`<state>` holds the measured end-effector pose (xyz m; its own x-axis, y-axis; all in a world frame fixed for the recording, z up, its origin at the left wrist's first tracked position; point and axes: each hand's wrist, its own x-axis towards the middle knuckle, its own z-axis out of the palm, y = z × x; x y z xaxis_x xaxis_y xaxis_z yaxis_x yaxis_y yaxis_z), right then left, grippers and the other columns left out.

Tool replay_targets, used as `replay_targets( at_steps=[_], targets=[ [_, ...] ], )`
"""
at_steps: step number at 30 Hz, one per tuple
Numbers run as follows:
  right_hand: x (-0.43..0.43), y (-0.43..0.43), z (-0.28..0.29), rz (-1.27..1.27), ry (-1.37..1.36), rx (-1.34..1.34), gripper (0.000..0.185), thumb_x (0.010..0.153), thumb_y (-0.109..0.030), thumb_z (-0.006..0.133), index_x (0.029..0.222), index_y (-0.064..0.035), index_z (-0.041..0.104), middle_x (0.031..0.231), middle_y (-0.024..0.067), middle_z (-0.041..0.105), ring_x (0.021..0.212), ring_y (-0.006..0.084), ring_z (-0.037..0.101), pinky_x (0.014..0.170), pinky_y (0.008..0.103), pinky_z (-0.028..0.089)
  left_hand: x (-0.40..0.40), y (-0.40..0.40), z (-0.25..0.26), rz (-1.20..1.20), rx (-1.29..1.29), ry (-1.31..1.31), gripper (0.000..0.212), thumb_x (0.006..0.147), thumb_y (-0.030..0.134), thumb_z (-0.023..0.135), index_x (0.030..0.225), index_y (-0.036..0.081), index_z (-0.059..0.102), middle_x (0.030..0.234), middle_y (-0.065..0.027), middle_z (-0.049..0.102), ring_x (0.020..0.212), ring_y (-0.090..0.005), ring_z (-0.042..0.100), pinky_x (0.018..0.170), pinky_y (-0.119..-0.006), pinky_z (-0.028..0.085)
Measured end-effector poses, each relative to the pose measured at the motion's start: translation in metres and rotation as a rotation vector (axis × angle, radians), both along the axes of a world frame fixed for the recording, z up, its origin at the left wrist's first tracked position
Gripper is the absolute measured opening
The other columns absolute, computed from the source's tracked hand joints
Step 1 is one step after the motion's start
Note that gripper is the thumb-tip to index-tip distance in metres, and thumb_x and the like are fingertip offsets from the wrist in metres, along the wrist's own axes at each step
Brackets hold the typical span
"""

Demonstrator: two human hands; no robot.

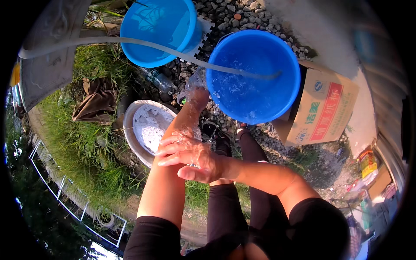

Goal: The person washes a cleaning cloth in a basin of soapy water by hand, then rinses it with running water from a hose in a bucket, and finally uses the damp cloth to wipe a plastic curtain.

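My left arm reaches forward, with my left hand [199, 98] beside the near left rim of a blue plastic bucket [253, 94]. Splashing water blurs its fingers, so I cannot tell how they are held. Across the left forearm [183, 125] lies my right hand [191, 159], its fingers spread on the wet skin and a ring on one of them. Water runs over both. A translucent hose [156, 46] crosses above and its end hangs over the bucket, which holds rippling water.
A lighter blue tub [159, 29] of water stands at the upper left. Below it lie a plastic bottle [161, 81] and an oval basin [130, 125] with whitish contents. A printed cardboard box [325, 107] adjoins the bucket. Gravel [224, 16] and grass [107, 156] surround them.
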<state>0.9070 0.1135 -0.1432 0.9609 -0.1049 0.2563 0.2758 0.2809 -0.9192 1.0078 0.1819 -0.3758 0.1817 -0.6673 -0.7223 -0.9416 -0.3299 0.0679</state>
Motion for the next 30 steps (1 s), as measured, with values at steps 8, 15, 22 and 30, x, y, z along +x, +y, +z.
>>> replay_targets(
  at_steps=[8,15,22,30],
  targets=[
    [0.038,0.008,-0.033,-0.286,-0.328,-0.485,0.058,0.075,-0.055,0.052,0.119,-0.0167,0.047,0.113,0.0129,0.046,0.103,0.0313,0.046,0.085,0.0476,0.036,0.027,-0.058,0.077,0.191,0.206,0.063,0.028,0.083,0.018,0.047,0.109,0.017,0.056,0.116,-0.0092,0.053,0.112,-0.0274,0.046,0.088,-0.046,0.037],
    [0.034,-0.042,-0.123,-0.085,0.002,-0.893,0.067,0.064,-0.024,0.071,0.123,-0.0143,0.041,0.116,0.0116,0.044,0.108,0.0312,0.044,0.092,0.043,0.035,0.027,-0.036,0.095,0.287,0.18,0.069,0.033,0.075,0.019,0.057,0.108,0.016,0.055,0.111,-0.0098,0.055,0.103,-0.0257,0.052,0.083,-0.037,0.045],
    [-0.002,-0.018,-0.144,-0.384,0.527,-0.621,0.035,0.076,-0.018,0.063,0.106,-0.0047,0.051,0.11,0.0147,0.047,0.103,0.0325,0.046,0.088,0.0382,0.039,0.035,0.012,0.071,0.562,-0.085,0.16,0.038,0.066,0.02,0.067,0.101,0.01,0.056,0.097,-0.0135,0.061,0.093,-0.0276,0.058,0.076,-0.036,0.047],
    [-0.056,-0.088,-0.202,-0.783,1.109,0.535,0.037,0.088,-0.031,0.049,0.106,-0.0006,0.057,0.101,0.0102,0.06,0.09,0.0208,0.056,0.078,0.0296,0.043,0.026,0.031,0.071,1.13,-0.257,0.184,0.036,0.068,0.03,0.069,0.09,0.003,0.059,0.08,-0.0152,0.063,0.078,-0.0275,0.062,0.07,-0.035,0.047]
  ],
)
